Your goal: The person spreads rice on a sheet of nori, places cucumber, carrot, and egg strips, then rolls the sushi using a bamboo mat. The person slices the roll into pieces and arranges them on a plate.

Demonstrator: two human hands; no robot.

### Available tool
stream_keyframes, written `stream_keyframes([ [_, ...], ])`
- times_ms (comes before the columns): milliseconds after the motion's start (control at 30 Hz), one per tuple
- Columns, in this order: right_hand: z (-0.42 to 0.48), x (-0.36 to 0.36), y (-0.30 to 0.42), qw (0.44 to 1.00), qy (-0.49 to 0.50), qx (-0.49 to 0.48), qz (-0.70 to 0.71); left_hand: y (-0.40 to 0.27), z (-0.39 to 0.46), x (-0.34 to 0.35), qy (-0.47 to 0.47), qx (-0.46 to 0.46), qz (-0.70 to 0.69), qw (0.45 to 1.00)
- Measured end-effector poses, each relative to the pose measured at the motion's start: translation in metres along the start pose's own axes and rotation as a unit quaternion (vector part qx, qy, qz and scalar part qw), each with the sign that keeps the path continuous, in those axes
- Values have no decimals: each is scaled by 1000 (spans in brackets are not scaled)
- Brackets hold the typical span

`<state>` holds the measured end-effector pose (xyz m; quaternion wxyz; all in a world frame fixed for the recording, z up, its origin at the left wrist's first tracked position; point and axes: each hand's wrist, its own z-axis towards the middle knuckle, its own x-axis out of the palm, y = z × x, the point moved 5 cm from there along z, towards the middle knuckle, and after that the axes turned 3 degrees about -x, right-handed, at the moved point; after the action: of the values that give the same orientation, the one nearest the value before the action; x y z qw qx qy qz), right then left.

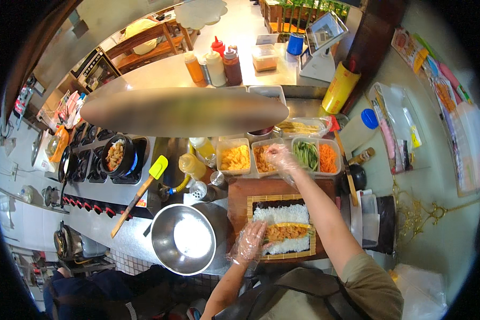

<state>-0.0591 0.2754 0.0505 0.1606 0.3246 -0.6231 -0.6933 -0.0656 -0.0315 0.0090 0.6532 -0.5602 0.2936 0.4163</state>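
A bamboo rolling mat (249, 205) lies on a brown cutting board (239, 191). On it rests a nori sheet spread with white rice (281, 214), crossed by a strip of orange-brown filling (287, 231) with yellow and green pieces along it. My left hand (251, 241), in a clear plastic glove, rests at the left end of this strip, thumb apart from the fingers. My right hand (281, 157), gloved too, reaches over a plastic container of orange-brown filling (262, 158). Its fingers are curled at the container's right side; whether they pinch anything is not visible.
Containers of yellow shreds (235, 157), cucumber strips (305, 156) and carrot shreds (328, 158) line the back. Left are a steel bowl (164, 240), a spatula (138, 192) and a pan (118, 157) over a blue flame. Another person's dark clothing (100, 294) shows lower left.
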Motion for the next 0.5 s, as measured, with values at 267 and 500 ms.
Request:
stream_keyframes([
  [267, -156, 7, 15, 986, 139, 80, 48, -3, 6, -4, 5, -14, 6, 1000],
  [500, -248, 38, 29, 929, 121, -184, -296, -2, 4, -7, -52, 6, -35, 998],
])
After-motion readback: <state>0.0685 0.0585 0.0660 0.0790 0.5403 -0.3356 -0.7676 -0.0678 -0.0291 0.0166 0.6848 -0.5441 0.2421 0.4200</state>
